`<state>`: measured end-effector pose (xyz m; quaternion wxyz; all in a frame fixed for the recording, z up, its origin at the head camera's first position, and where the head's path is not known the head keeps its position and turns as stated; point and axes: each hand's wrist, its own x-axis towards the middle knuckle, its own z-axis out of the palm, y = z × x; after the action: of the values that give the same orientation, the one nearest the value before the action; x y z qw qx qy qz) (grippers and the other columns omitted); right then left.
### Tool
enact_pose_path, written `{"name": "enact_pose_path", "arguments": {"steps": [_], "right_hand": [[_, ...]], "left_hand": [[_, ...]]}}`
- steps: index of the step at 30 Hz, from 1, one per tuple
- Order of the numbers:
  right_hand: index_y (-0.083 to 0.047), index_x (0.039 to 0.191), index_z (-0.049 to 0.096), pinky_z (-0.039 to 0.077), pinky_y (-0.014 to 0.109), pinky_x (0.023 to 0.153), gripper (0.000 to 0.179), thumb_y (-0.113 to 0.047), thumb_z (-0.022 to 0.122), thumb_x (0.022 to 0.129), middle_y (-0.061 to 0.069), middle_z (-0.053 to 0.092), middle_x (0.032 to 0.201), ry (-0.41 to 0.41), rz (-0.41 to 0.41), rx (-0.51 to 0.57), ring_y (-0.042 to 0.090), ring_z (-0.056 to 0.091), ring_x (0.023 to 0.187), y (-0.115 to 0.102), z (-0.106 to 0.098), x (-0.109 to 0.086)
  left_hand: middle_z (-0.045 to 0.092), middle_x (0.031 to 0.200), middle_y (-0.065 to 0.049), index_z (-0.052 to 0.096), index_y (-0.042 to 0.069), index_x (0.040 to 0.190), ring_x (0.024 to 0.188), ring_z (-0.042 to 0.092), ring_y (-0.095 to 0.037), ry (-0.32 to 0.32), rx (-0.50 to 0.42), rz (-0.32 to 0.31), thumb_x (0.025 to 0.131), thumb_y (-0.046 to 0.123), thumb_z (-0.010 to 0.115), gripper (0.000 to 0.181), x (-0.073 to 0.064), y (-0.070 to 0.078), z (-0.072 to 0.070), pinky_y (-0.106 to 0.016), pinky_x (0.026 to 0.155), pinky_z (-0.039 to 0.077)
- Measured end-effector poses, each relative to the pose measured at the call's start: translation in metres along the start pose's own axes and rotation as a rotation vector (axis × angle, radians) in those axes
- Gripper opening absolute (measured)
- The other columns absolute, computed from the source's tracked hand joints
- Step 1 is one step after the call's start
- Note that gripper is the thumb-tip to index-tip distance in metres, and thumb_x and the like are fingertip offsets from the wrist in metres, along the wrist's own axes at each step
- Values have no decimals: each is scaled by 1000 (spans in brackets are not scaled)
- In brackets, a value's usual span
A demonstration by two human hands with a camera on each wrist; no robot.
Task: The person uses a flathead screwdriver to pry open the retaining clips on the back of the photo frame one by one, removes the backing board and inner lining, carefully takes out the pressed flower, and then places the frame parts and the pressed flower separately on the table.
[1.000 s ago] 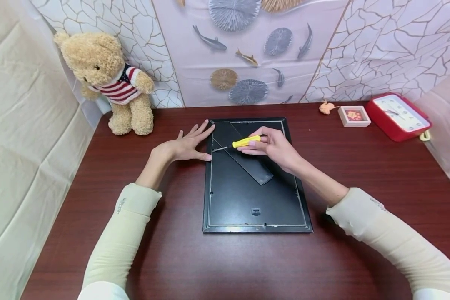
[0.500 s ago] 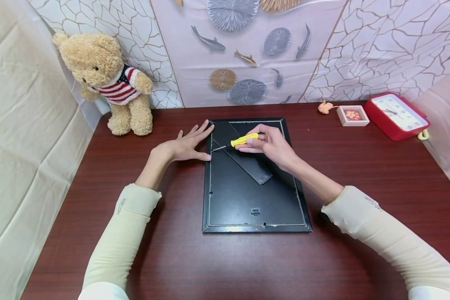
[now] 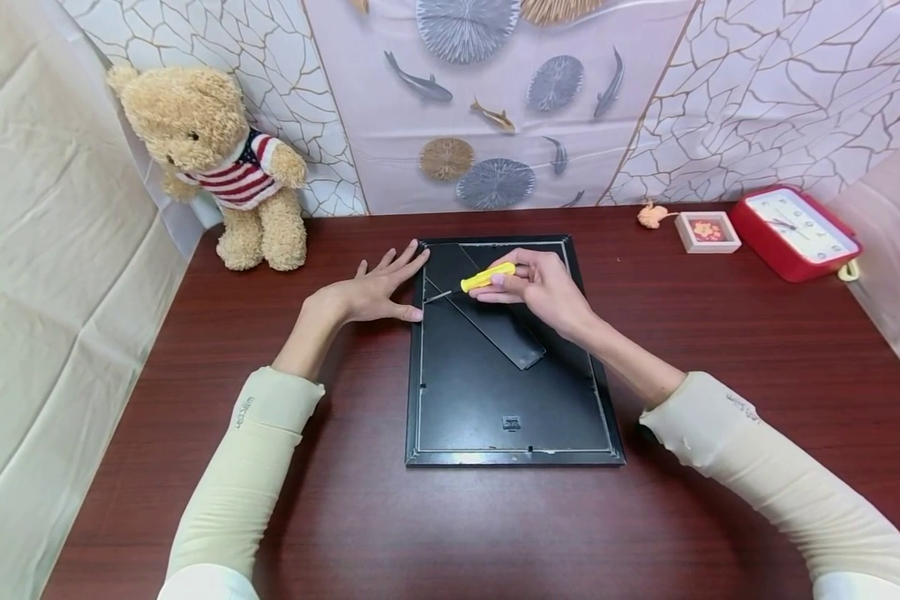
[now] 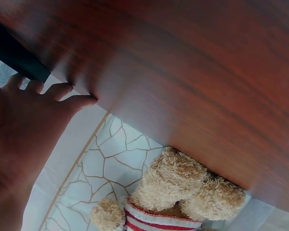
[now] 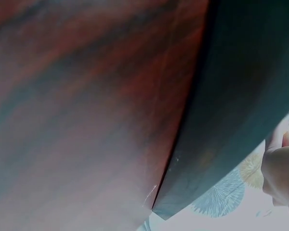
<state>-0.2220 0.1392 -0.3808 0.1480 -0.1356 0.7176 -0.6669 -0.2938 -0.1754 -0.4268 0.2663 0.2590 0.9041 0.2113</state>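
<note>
A black picture frame (image 3: 465,417) lies back side up on the table, its stand leg (image 3: 506,337) slanting across the backing. My right hand (image 3: 551,287) holds a yellow-handled screwdriver (image 3: 487,277) over the upper part of the backing. The screwdriver's metal tip points left and reaches the inner edge of the frame's left side. My left hand (image 3: 371,292) has its fingers spread, with fingertips and thumb on the frame's left border, either side of that tip. In the left wrist view the left hand (image 4: 29,115) shows straight fingers at the dark frame edge (image 4: 19,55). The right wrist view shows the frame's side (image 5: 231,106) close up.
A teddy bear (image 3: 247,167) in a striped sweater stands at the back left. At the back right are a red clock (image 3: 795,233), a small white box (image 3: 708,232) and a small orange ornament (image 3: 652,216). A patterned cloth (image 3: 495,108) hangs behind the table.
My right hand and the screwdriver have shifted very slightly to the left, with the tip staying at the frame's left inner edge. My left hand keeps its place.
</note>
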Motion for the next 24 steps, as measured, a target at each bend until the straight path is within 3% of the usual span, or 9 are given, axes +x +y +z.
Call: {"name": "enact_pose_path", "arguments": {"steps": [12, 21, 24], "right_hand": [[23, 129, 62, 65, 33, 90, 24, 9, 58, 109, 43, 69, 127, 11, -35, -19, 17, 84, 96, -6, 7, 4], [22, 132, 60, 64, 33, 92, 26, 7, 56, 110, 38, 69, 127, 34, -19, 85, 17, 83, 99, -1, 6, -1], [22, 130, 62, 65, 33, 91, 25, 8, 58, 109, 39, 70, 126, 35, -29, 46, 16, 83, 97, -5, 9, 0]], "left_hand": [[-25, 181, 13, -6, 45, 175, 170, -19, -30, 4, -2, 6, 101, 64, 70, 109, -1, 0, 0, -67, 132, -14], [-25, 181, 12, -7, 45, 175, 170, -18, -31, 4, 4, 6, 101, 64, 70, 108, 1, -1, 1, -68, 132, -14], [-25, 181, 12, -7, 45, 175, 170, -19, -31, 1, 7, 2, 102, 63, 70, 108, 1, -1, 1, -67, 132, -14]]}}
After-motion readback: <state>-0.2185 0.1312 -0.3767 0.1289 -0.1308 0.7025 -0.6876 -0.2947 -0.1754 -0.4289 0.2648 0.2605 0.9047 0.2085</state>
